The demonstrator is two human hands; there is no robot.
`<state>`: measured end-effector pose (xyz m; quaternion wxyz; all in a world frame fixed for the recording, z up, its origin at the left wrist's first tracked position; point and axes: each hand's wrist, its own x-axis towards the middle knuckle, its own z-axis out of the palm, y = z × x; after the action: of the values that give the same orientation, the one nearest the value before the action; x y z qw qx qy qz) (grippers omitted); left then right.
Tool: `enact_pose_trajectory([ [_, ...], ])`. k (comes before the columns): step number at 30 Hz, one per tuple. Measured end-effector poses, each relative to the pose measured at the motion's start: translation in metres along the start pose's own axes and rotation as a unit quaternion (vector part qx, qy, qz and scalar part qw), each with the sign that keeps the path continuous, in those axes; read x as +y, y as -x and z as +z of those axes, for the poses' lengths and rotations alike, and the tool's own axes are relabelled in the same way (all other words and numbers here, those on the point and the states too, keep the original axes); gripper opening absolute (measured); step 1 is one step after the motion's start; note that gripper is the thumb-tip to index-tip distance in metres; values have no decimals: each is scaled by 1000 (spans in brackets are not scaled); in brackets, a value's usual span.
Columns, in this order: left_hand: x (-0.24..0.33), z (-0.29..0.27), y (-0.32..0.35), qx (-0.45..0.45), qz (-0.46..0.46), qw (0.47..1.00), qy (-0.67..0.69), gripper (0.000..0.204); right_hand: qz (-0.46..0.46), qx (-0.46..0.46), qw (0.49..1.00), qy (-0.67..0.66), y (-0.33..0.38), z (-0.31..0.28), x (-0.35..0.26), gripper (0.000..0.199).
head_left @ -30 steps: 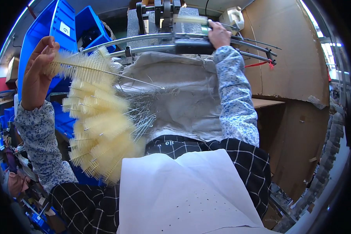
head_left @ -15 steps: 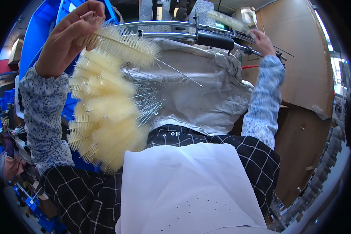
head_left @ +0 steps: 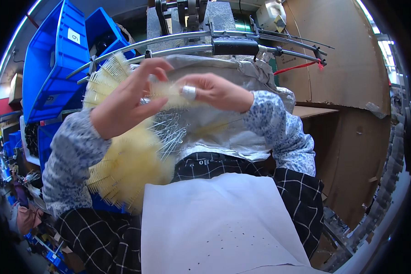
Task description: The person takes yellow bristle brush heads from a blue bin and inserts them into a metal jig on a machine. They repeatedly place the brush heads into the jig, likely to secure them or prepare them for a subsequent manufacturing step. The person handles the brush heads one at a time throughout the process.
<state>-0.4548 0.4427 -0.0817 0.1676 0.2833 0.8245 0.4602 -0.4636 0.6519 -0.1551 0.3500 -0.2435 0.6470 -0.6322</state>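
Observation:
My right hand (head_left: 221, 93), a white wrap around one finger, pinches a pale-bristled bottle brush (head_left: 171, 93) over the grey cloth (head_left: 205, 114). Motion smears the brush. Facing it from the left, my left hand (head_left: 123, 100) has thumb and fingers apart around the bristles; any contact is hard to make out. Under and beside my left forearm lies a thick heap of cream bottle brushes (head_left: 132, 155), their twisted wire stems (head_left: 171, 137) ending in small loops toward the right. A faint yellowish streak (head_left: 219, 127) crosses the cloth below my right hand, too blurred to identify.
Metal rods (head_left: 169, 51) with a black sleeve (head_left: 235, 47) run across beyond the cloth, before a grey machine block (head_left: 221, 18). Blue bins (head_left: 55, 59) stand at far left. Cardboard (head_left: 338, 55) walls the right side; red string (head_left: 299, 67) hangs from the rod end.
My right hand has come from the far right rods to the middle, near my left hand. My left hand has moved down and right, its fingers opening around the brush.

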Motion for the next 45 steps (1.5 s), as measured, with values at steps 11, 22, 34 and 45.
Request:
enact_pose_trajectory([
  [11,-41,-38,40,-216,-143,929,-265,31,126,395,618,668,-38,-162,52,28],
  [22,-45,-35,40,-200,-138,952,-185,31,119,378,626,671,-44,-168,54,29],
  [34,-18,-66,40,-34,-119,992,25,24,113,342,660,660,-47,-190,59,30],
  [45,6,-96,43,50,15,998,-21,31,55,330,606,722,-55,-218,85,34],
])
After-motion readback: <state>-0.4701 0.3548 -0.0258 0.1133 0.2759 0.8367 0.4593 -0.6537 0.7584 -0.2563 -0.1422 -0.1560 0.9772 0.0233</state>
